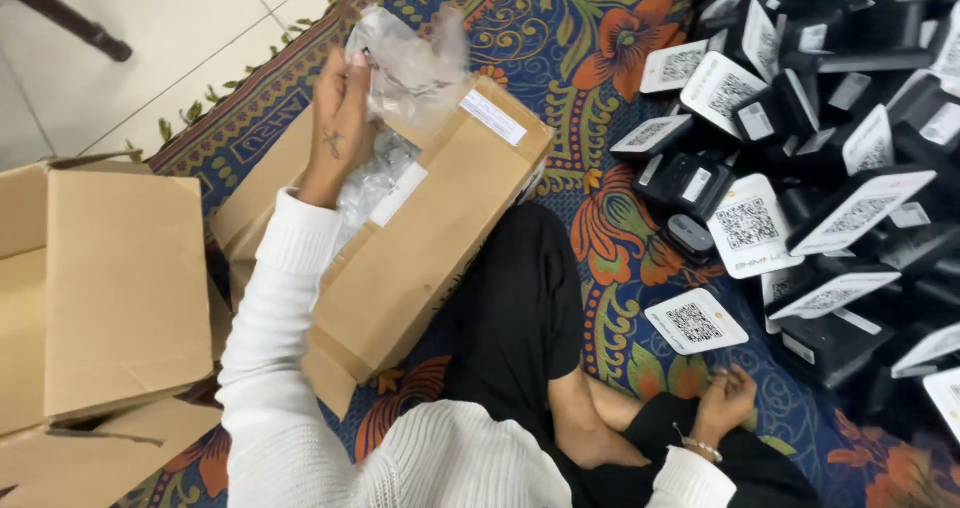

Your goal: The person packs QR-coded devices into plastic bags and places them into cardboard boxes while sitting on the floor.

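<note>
My left hand [338, 118] is raised over an open cardboard box [420, 238] and grips a crumpled clear plastic bag [405, 63] at its left side. More clear plastic lies inside the box under the hand. My right hand [722, 400] rests on my crossed leg at the lower right, fingers loosely curled, holding nothing. It lies just below a white card with a square code [695, 321] on the carpet. I sit cross-legged in a white sweater and black trousers.
A second open cardboard box [110, 288] stands at the left. A large heap of small black devices with white code cards [830, 168] covers the right side. A patterned blue and orange carpet [560, 28] lies beneath, with white floor tiles [150, 28] beyond.
</note>
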